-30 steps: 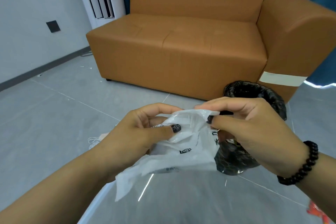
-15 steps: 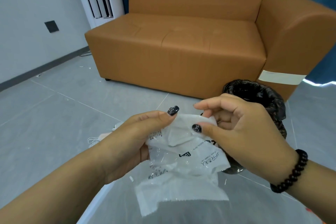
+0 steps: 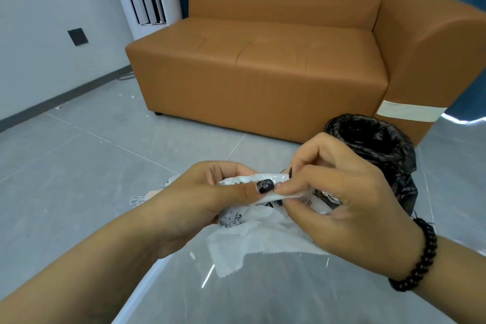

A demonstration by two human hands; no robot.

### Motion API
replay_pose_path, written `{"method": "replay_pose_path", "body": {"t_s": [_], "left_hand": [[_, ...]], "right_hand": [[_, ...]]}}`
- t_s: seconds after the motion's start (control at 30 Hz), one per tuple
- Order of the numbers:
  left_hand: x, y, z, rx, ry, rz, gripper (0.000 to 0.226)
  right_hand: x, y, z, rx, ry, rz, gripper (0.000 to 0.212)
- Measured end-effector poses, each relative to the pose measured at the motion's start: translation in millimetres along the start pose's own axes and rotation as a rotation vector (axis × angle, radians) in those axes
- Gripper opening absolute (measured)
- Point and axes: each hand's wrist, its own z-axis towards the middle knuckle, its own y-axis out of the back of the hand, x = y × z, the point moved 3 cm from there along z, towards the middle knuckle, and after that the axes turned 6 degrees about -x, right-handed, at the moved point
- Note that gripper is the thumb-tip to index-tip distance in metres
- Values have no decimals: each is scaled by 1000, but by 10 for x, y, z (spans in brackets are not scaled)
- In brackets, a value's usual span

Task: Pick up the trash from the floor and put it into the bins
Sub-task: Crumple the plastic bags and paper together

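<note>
While both thumbs are pinching its folded top edge, the left hand (image 3: 207, 200) and right hand (image 3: 342, 208) are holding a white wrapper (image 3: 257, 239) before the black-lined bin (image 3: 378, 144); sofa (image 3: 263, 66) behind; print unreadable.

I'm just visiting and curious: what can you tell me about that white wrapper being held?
The white plastic wrapper looks thin, crinkled and partly see-through, with dark print. Its top is folded or rolled into a narrow band, pinched between the left hand and right hand. The rest hangs loose below, in the air, in front of the black-lined bin.
</note>
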Motion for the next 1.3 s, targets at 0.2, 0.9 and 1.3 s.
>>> {"method": "replay_pose_path", "body": {"t_s": [0.2,0.9,1.3], "left_hand": [[-130,48,-39,-143,-148,123,26],[-62,60,7,-169,-105,-74,25],[-21,-59,-6,-69,107,-142,47]], "right_hand": [[-223,-56,-13,151,-682,606,32],[-188,12,35,112,-493,555,18],[-269,2,38,-22,-667,520,15]]}}
